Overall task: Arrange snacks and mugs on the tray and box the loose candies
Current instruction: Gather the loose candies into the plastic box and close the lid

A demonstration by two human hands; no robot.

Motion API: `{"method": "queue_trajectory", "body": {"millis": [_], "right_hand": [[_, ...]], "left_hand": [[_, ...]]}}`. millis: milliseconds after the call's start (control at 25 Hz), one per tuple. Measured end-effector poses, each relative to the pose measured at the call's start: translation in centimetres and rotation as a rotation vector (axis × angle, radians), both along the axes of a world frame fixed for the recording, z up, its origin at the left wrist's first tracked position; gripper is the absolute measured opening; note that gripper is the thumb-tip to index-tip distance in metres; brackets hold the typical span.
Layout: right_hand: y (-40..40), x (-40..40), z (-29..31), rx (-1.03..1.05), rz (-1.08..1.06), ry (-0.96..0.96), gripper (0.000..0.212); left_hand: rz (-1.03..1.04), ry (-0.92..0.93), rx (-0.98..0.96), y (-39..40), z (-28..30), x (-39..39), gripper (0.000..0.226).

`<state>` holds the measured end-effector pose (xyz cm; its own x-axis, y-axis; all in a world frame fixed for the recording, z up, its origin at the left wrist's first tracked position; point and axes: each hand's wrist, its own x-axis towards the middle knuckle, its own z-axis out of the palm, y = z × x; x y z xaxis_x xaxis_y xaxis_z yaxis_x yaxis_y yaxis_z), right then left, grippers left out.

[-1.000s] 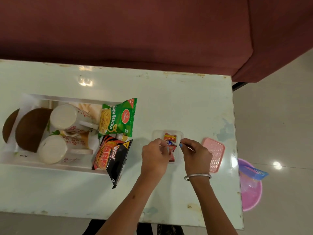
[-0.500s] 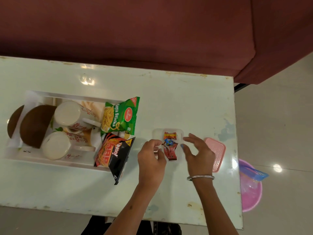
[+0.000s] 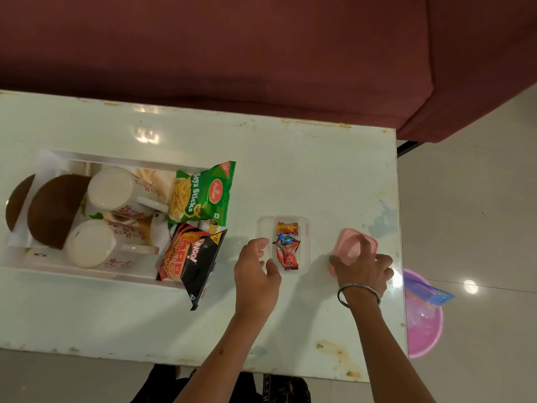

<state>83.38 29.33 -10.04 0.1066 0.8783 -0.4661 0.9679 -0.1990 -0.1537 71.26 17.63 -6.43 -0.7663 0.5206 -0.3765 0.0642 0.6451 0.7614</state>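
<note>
Right hand (image 3: pixel 363 264): fingers (image 3: pixel 364 245) are closing around the pink lid (image 3: pixel 350 247), gripping it and tilting its far edge up off the tabletop (image 3: pixel 290 158)
Left hand (image 3: pixel 255 269): fingers (image 3: pixel 261 244) are lying loosely spread and holding nothing, their tips resting against the near left side of the clear box (image 3: pixel 305 228)
Clear box: is sitting uncovered on the tabletop between the two hands, just left of the pink lid
Candies (image 3: pixel 287 245): are lying inside the clear box, red-orange wrappers with one blue one among them
Black snack packet (image 3: pixel 193 258): is leaning over the right end of the tray (image 3: pixel 58 157), one corner hanging out above the tabletop
Green snack packet (image 3: pixel 203 193): is lying across the tray's far right corner, just behind the black one
Mugs (image 3: pixel 116 190): two white patterned ones are lying on their sides in the tray, one in front of the other
Brown rounded pieces (image 3: pixel 55 207): are filling the tray's left end, touching the mugs
Pink basin (image 3: pixel 424 318): is standing on the floor (image 3: pixel 470 199) past the tabletop's right edge
</note>
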Motion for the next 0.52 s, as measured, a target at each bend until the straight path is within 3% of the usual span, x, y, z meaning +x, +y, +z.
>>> {"method": "queue_trajectory", "body": {"millis": [120,240,440,520], "right_hand": [[0.9,0.0,0.5,-0.031,-0.07,0.069,0.079],[1.3,-0.6,1.8,-0.035,-0.184,0.299,0.083],[-2.5,-3.7,3.8,0.063,-0.037,0.431,0.091],[-3.9,-5.1,3.9,0.07,0.052,0.393,0.091]], "left_hand": [[0.025,-0.067,-0.02,0.0,-0.1,0.1,0.036],[0.023,-0.137,-0.05,0.1,-0.2,-0.1,0.039],[0.037,-0.201,-0.038,0.0,-0.5,-0.3,0.039],[0.046,-0.199,-0.044,-0.1,-0.6,-0.5,0.038]]}}
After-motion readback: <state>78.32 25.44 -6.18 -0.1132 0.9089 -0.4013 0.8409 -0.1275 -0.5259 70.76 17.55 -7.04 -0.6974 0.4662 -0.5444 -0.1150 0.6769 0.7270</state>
